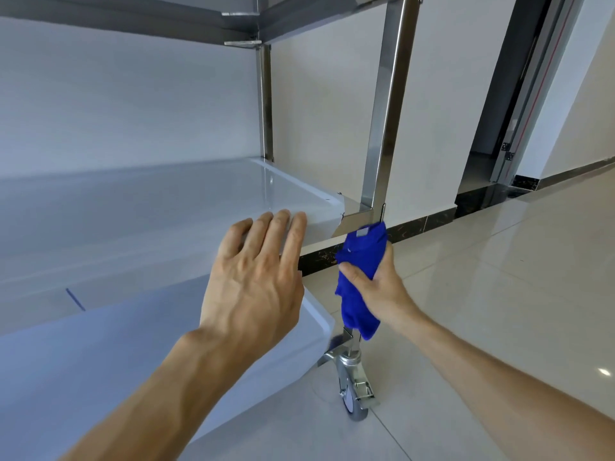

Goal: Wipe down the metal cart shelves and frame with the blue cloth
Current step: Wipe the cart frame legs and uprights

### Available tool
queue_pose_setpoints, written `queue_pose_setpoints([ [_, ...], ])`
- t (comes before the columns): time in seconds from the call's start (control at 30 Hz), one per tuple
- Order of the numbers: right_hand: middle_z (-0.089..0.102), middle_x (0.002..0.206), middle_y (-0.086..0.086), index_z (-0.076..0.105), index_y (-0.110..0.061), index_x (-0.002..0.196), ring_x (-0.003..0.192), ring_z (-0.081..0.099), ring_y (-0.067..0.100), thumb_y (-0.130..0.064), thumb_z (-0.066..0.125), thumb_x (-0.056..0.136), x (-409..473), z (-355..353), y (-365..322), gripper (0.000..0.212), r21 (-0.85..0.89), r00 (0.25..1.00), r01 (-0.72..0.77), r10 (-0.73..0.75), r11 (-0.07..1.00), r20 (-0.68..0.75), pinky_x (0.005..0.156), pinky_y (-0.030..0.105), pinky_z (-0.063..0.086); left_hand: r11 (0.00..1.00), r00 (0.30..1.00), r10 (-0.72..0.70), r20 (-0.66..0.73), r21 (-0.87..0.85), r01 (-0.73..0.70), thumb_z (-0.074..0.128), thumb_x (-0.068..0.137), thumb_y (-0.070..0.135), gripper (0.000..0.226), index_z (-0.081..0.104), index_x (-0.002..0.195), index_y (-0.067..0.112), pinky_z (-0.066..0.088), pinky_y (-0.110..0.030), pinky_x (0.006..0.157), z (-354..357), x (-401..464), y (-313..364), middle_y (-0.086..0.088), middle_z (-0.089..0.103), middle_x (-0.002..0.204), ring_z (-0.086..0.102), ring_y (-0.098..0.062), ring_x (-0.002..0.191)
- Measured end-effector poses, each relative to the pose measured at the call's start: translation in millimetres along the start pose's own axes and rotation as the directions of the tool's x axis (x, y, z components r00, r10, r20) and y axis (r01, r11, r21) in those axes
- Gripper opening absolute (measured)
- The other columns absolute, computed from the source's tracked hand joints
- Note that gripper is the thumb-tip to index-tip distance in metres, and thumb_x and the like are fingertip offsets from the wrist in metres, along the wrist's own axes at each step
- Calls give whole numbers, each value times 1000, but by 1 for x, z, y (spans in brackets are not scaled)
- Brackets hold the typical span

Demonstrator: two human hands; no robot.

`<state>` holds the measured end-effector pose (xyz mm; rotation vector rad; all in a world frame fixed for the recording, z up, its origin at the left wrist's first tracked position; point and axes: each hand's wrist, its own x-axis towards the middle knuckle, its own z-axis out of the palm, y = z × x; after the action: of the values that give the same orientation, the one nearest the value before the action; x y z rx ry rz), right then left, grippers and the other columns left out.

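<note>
At cart post (382, 134): right hand (382, 287) grips blue cloth (357, 284); no legible writing.

Your blue cloth (359, 277) wrapped the front post (382, 134) and hid that stretch of it, along with your right hand's (382, 287) fingers behind. Your left hand (256, 271) covered part of the middle shelf's (166, 207) front lip. The top shelf (133, 18) ran off the upper edge, the bottom shelf (100, 361) off the left. The caster's (354, 390) far side stayed out of sight.
</note>
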<state>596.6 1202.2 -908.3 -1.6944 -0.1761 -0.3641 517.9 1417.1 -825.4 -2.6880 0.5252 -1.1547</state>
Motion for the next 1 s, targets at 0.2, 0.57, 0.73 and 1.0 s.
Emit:
queue_pose_setpoints([
  [0.2,67,100,-2,36,-28,128,71,69,2,-26,70,93,-37,12,54,48,-107,951,-308,308,945,-14,55,12,50,1000,1000,-2,21,14,1,59,87,25,64,44,144,1,31,-43,105,-2,0,0,-16,54,137,53,-34,123],
  [0.57,68,103,-3,43,-28,118,80,71,6,-28,75,89,14,10,-26,43,-9,980,0,-1,1000,-200,63,23,58,998,1000,-12,1,55,12,57,87,25,63,42,144,0,29,-42,101,6,1,1,-15,54,134,54,-35,117],
  [0.73,67,105,-7,38,-42,115,80,71,3,-18,73,90,-14,12,28,49,-16,994,-96,95,995,-60,60,15,54,998,1000,-15,-5,60,15,54,88,25,62,42,144,1,28,-41,102,7,0,1,-15,54,136,54,-34,118],
  [1.0,61,119,-8,33,-30,137,109,61,7,-27,69,94,-32,-9,74,55,-300,877,-343,418,890,236,91,23,46,997,1000,-23,20,78,22,54,88,24,63,40,145,3,28,-40,102,6,1,2,-13,53,137,52,-33,119],
])
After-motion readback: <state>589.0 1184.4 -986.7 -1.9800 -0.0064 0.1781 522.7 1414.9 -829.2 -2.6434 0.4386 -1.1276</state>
